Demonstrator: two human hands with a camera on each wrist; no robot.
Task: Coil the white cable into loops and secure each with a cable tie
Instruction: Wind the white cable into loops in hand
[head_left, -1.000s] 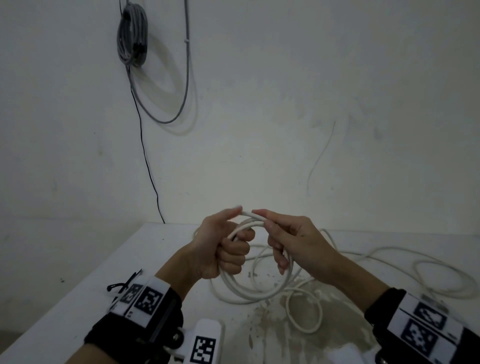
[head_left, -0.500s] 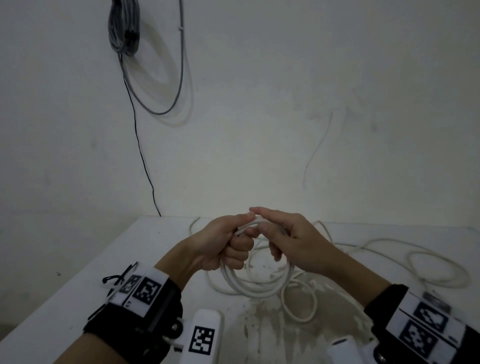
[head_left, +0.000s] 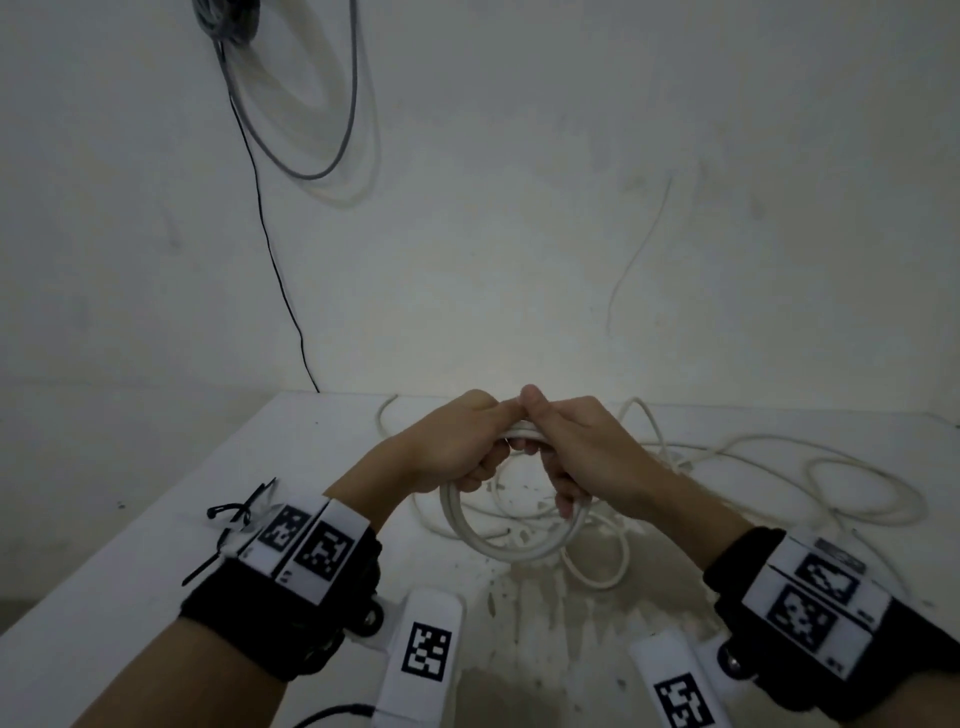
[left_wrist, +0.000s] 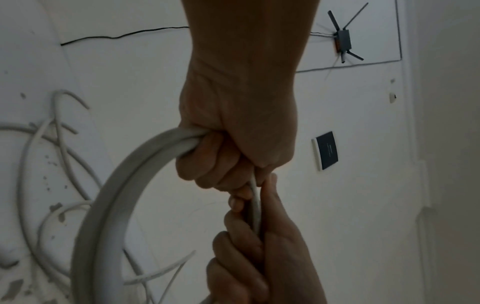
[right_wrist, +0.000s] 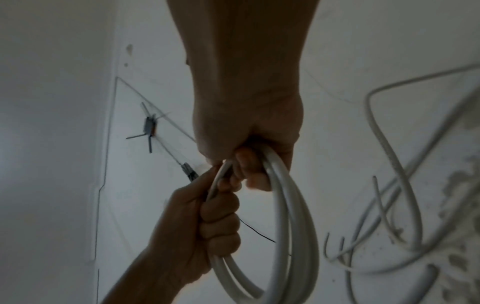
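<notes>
A coil of white cable (head_left: 511, 545) hangs above the white table (head_left: 322, 457), held at its top by both hands. My left hand (head_left: 467, 460) grips the bundled strands in a fist, and my right hand (head_left: 563, 480) curls round them right beside it, thumbs touching. In the left wrist view the left hand (left_wrist: 221, 164) closes on the coil (left_wrist: 109, 205). In the right wrist view the right hand (right_wrist: 249, 164) holds the loops (right_wrist: 293, 226). The rest of the cable (head_left: 857, 467) lies loose on the table to the right. Black cable ties (head_left: 228, 519) lie by my left wrist.
A grey cable bundle (head_left: 228, 21) hangs on the wall at the top left, with a thin black wire (head_left: 270, 249) running down behind the table. The table's left edge (head_left: 156, 519) slants toward me. A stained patch (head_left: 545, 623) marks the near middle.
My right hand went from pinching a strand with straight fingers to curling round the coil's top. Both hands have closed together until the thumbs meet.
</notes>
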